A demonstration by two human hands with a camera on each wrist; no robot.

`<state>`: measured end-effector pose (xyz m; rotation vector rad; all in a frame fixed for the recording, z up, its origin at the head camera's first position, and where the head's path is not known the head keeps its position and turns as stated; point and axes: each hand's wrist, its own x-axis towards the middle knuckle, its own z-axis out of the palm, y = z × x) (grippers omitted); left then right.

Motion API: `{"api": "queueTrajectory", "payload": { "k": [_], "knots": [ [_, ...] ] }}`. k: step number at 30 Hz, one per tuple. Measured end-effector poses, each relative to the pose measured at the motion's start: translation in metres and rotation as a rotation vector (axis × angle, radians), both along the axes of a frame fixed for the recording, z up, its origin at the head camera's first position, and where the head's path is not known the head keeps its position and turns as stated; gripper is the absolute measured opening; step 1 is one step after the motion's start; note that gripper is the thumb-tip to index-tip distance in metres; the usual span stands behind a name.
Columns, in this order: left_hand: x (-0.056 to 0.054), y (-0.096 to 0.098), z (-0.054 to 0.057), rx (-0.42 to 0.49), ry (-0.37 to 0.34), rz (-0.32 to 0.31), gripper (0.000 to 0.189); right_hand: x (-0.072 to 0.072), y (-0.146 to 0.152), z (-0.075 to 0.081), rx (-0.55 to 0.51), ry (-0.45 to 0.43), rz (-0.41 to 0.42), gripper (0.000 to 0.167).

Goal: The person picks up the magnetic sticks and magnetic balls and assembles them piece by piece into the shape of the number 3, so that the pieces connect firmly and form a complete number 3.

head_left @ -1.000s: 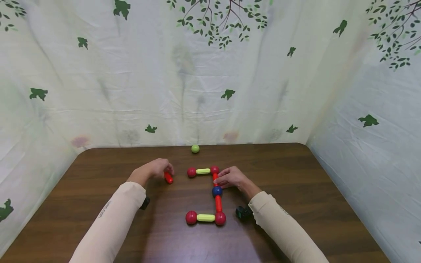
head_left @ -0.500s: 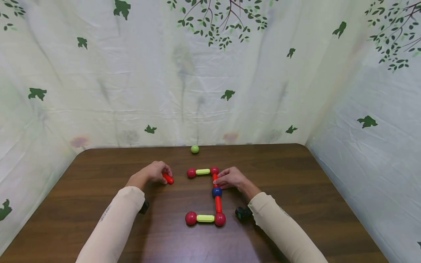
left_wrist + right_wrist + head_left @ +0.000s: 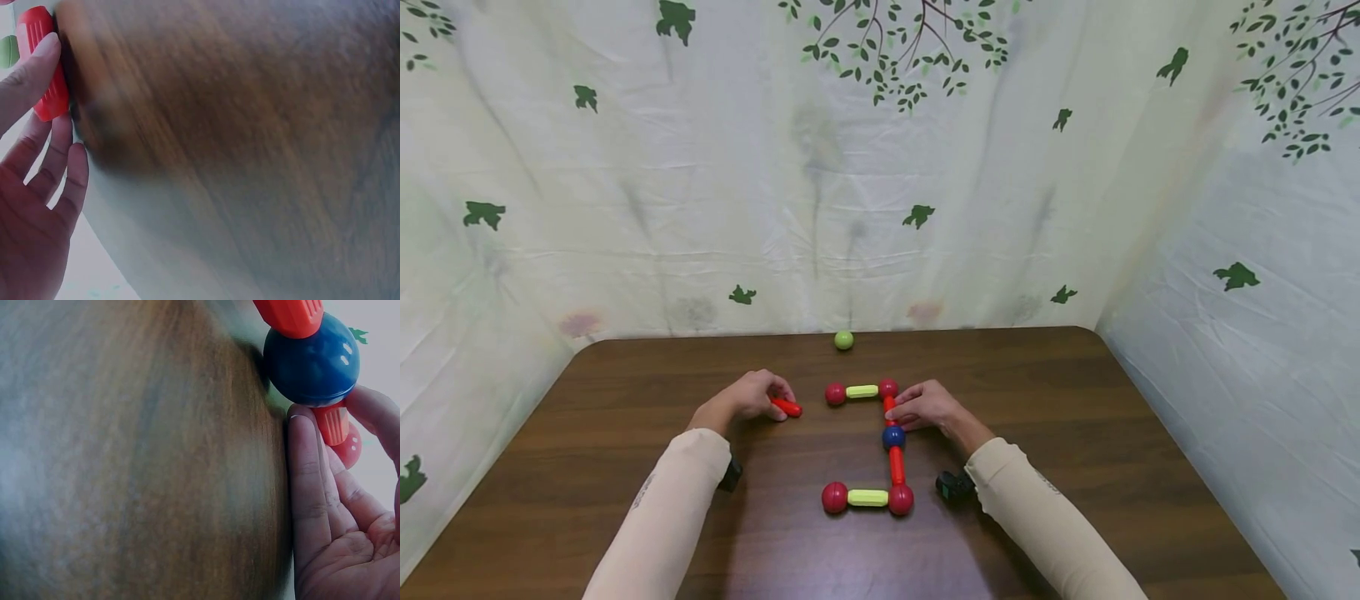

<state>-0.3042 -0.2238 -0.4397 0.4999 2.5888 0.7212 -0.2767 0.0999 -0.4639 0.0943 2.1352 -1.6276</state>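
A red ribbed rod (image 3: pixel 787 407) is pinched between the thumb and fingers of my left hand (image 3: pixel 751 395), left of the ball-and-rod assembly. In the left wrist view the thumb presses across the red rod (image 3: pixel 56 100). My right hand (image 3: pixel 931 404) grips the assembly's far red rod (image 3: pixel 890 406), which joins a blue ball (image 3: pixel 893 437) to a dark red ball (image 3: pixel 888 388). The right wrist view shows thumb and fingers on either side of that rod (image 3: pixel 332 425), just beyond the blue ball (image 3: pixel 312 359). A second red rod (image 3: pixel 897 467) runs from the blue ball toward me.
Pale yellow rods (image 3: pixel 862 392) (image 3: pixel 868 498) extend left from the assembly's two ends, each ending in a dark red ball (image 3: pixel 835 394) (image 3: pixel 834 497). A loose green ball (image 3: pixel 843 340) lies near the far edge of the wooden table (image 3: pixel 1037 375). A leaf-printed curtain (image 3: pixel 760 183) stands behind.
The red rod in my left hand has swung from pointing toward me to pointing more to the right. That hand has shifted slightly nearer to me. My right hand stays on its rod.
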Motion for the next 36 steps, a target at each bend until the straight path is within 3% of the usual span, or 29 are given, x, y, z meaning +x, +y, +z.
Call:
{"api": "queueTrajectory", "payload": {
  "k": [4, 11, 17, 23, 28, 36],
  "knots": [
    [0.002, 0.0, 0.004, -0.018, -0.024, 0.014, 0.019, 0.0, -0.001, 0.001, -0.011, -0.008, 0.001, 0.027],
    [0.006, 0.005, 0.015, -0.054, -0.027, -0.086, 0.015, 0.001, -0.002, 0.001, -0.017, -0.002, 0.006, 0.026],
    [0.015, 0.017, 0.028, -0.055, -0.08, -0.112, 0.011, 0.002, -0.002, 0.0, 0.008, -0.005, 0.009, 0.027],
    [0.027, 0.03, 0.037, -0.078, -0.022, -0.195, 0.01, 0.003, -0.002, 0.002, 0.002, -0.002, 0.018, 0.028],
    [0.037, 0.042, 0.037, -0.033, 0.013, -0.242, 0.009, 0.002, -0.001, 0.004, 0.009, -0.002, 0.011, 0.028],
    [0.048, 0.064, 0.026, -0.015, 0.077, -0.276, 0.012, 0.001, -0.001, 0.004, 0.023, -0.006, 0.004, 0.028]
  ]
}}
